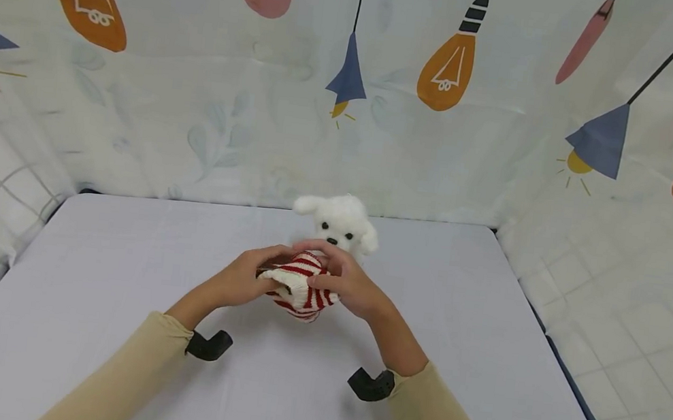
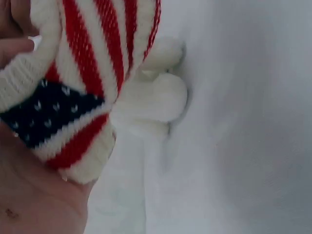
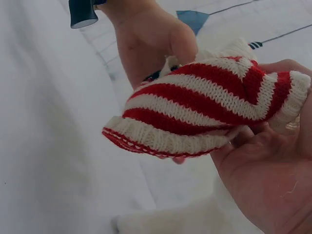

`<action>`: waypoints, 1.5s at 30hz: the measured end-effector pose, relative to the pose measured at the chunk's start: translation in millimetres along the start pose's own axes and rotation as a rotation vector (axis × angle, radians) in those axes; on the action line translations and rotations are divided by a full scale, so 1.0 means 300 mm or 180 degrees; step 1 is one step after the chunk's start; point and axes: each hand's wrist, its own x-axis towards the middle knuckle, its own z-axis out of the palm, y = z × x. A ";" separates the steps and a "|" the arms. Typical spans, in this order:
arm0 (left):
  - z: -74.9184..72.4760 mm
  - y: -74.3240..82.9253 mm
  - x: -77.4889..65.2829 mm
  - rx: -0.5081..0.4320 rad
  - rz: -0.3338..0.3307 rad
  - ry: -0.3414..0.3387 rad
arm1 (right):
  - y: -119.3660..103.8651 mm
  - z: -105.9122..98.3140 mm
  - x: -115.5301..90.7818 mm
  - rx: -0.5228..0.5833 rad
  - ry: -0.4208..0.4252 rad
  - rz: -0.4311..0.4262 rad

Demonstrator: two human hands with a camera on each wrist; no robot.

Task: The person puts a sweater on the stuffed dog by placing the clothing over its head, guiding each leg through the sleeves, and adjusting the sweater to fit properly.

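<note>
A small knitted sweater (image 1: 297, 287) with red and white stripes is held up between both hands in the head view. My left hand (image 1: 248, 276) grips its left side, with the thumb on the near face. My right hand (image 1: 352, 285) holds the other side, its thumb over the knit and its fingers behind. The left wrist view shows a navy patch with white flecks on the sweater (image 2: 73, 114). In the right wrist view the sweater's ribbed hem (image 3: 165, 141) hangs free. Just behind the hands sits a white plush dog (image 1: 341, 221), its body mostly hidden by them.
A white cloth covers the table (image 1: 141, 251). Behind it hangs a pale curtain (image 1: 250, 91) printed with lamps and bulbs, and similar sheets flank both sides. Black wrist camera mounts (image 1: 209, 345) stick out inward from both sleeves, above the tabletop.
</note>
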 end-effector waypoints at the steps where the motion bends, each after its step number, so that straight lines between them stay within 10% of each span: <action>1: -0.003 -0.005 0.002 -0.0077 0.0001 -0.0102 | -0.002 -0.004 0.000 -0.0020 -0.0048 -0.0026; 7: -0.010 -0.015 0.011 -0.0529 0.0100 -0.0585 | -0.016 -0.031 -0.002 -0.0200 -0.0055 -0.0080; 19: -0.025 0.022 0.013 -0.1735 0.0157 -0.0229 | -0.041 -0.062 -0.027 -0.0341 0.0294 0.0078; 31: 0.002 0.070 0.084 -0.1603 0.0307 0.0169 | -0.053 -0.046 -0.040 -0.0739 0.0224 0.0447; 39: 0.000 0.071 0.127 -0.1669 0.0381 -0.0158 | -0.058 -0.069 -0.050 -0.1073 0.0809 0.0198; 45: -0.007 0.070 0.168 -0.0967 0.0245 0.0133 | -0.053 -0.095 -0.060 -0.1560 0.1303 -0.0056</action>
